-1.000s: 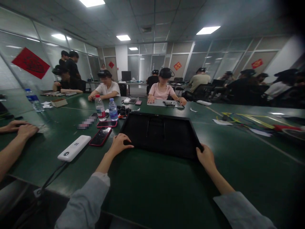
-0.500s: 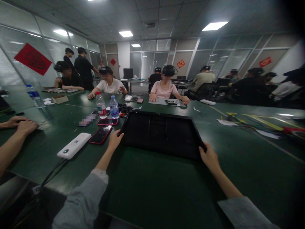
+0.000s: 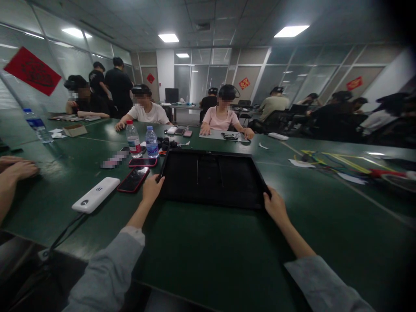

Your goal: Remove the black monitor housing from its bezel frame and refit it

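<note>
A black rectangular tray-like thing (image 3: 182, 177) with a raised rim and a thin U-shaped bar in its middle lies before me at the green table (image 3: 211, 247). My left hand (image 3: 152, 187) is closed around its left edge, thumb on the rim. On the opposite side, my right hand (image 3: 275, 203) grips the right edge near the front corner. Whether the tray's underside touches the tabletop, I cannot tell. Just left of my left hand lies a phone with a red edge (image 3: 133, 180).
A white power bank (image 3: 95, 195) with a cable lies left, beside a second phone (image 3: 143, 162). Water bottles (image 3: 151, 143) stand behind them. Another person's hand (image 3: 19, 167) rests at far left. Coloured cables (image 3: 338, 162) lie right. People in headsets sit opposite.
The whole scene has shifted slightly left and up in view. Both hands still hold the tray by its sides, with no clear change in grip.
</note>
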`<state>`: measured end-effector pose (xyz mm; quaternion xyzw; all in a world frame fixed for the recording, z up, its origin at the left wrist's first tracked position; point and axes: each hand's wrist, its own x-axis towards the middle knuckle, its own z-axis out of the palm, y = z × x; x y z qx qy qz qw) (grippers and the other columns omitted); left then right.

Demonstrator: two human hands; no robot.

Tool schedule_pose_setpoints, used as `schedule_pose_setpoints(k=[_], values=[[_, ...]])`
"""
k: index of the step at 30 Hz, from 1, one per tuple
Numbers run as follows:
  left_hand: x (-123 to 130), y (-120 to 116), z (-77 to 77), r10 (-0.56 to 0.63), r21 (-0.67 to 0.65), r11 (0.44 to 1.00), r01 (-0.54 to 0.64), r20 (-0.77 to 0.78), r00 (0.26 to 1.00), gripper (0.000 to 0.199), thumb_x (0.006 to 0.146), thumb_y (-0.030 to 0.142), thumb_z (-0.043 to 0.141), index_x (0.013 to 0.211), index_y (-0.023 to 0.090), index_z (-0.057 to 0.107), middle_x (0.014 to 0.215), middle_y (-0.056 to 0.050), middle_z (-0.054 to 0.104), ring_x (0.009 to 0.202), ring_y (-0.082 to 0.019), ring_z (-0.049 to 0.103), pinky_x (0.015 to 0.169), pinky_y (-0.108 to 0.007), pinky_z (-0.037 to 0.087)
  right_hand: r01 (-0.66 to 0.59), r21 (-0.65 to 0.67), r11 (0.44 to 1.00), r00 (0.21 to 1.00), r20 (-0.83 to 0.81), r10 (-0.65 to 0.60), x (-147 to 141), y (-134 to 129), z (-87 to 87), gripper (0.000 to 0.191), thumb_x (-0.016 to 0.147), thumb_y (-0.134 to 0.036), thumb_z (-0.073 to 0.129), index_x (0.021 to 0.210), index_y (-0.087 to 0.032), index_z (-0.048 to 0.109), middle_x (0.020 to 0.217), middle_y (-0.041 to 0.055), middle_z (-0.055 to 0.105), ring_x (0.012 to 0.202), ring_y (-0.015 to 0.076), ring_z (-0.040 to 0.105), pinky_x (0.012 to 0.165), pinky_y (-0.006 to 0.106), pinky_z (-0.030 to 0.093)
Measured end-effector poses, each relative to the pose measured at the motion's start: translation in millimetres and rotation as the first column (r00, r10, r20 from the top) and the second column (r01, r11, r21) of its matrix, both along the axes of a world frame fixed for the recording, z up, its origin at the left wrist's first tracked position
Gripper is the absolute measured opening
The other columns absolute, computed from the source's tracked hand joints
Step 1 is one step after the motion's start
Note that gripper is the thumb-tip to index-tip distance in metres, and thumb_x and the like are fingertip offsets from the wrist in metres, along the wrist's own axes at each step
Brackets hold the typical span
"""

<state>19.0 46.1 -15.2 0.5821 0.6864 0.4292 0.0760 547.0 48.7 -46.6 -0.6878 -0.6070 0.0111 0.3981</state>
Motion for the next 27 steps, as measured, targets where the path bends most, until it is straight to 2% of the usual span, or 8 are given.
schedule_pose_setpoints(k=[3,7,13,18,21,27], values=[[4.1,-3.6,4.1,0.039,-0.001,0.999,-0.039,-0.085,0.996,0.045,0.093,0.05,0.056,0.121,0.018,0.07,0.116,-0.018,0.07,0.109,-0.035,0.065,0.094,-0.046,0.047,0.032,-0.018,0.999,0.999,0.033,-0.031,-0.4,1.1,-0.2,0.055,0.09,-0.036,0.041,0.137,-0.01,0.056,0.124,0.02,0.065,0.117,0.0336,0.059,0.106,0.05,0.044],[10.5,-6.8,9.5,0.047,0.077,0.996,-0.033,-0.182,0.982,0.055,0.092,0.052,0.056,0.135,0.017,0.06,0.123,-0.019,0.064,0.114,-0.035,0.062,0.096,-0.045,0.046,0.06,-0.036,0.998,0.995,0.079,-0.057,-0.2,1.9,-0.7,0.058,0.092,-0.038,0.04,0.14,-0.009,0.054,0.122,0.0213,0.065,0.114,0.0349,0.061,0.103,0.051,0.045],[13.2,-6.1,10.7,-0.067,-0.056,0.997,0.062,-0.099,0.993,0.079,0.08,0.062,0.069,0.144,0.02,0.049,0.139,-0.019,0.054,0.123,-0.036,0.058,0.095,-0.042,0.049,0.04,-0.007,0.999,0.996,0.079,-0.039,2.2,3.5,-4.3,0.057,0.092,-0.036,0.041,0.139,-0.008,0.055,0.123,0.0219,0.066,0.116,0.0346,0.061,0.102,0.05,0.046],[14.1,-5.7,10.7,-0.058,-0.156,0.987,0.04,-0.111,0.992,0.083,0.082,0.058,0.07,0.151,0.023,0.04,0.149,-0.018,0.046,0.131,-0.037,0.052,0.099,-0.043,0.048,0.014,0.01,1.0,0.996,0.091,-0.015,2.9,3.4,-4.4,0.056,0.092,-0.034,0.04,0.138,-0.006,0.055,0.123,0.0217,0.066,0.115,0.0343,0.062,0.101,0.049,0.047],[13.6,-4.2,8.9,-0.057,-0.162,0.986,0.04,-0.102,0.993,0.084,0.081,0.058,0.071,0.151,0.023,0.04,0.15,-0.019,0.045,0.133,-0.038,0.051,0.1,-0.045,0.048,0.019,-0.012,1.0,0.994,0.109,-0.017,2.9,2.3,-3.4,0.058,0.093,-0.034,0.038,0.14,-0.005,0.053,0.123,0.0226,0.065,0.114,0.0345,0.062,0.102,0.049,0.047],[7.2,1.9,0.5,-0.121,-0.09,0.989,0.117,-0.038,0.992,0.086,0.079,0.056,0.075,0.15,0.021,0.04,0.147,-0.019,0.051,0.136,-0.036,0.049,0.109,-0.048,0.041,0.014,-0.009,1.0,0.998,0.068,-0.013,4.2,3.0,-5.0,0.057,0.091,-0.034,0.041,0.139,-0.007,0.054,0.124,0.0217,0.065,0.115,0.0345,0.061,0.102,0.05,0.047]])
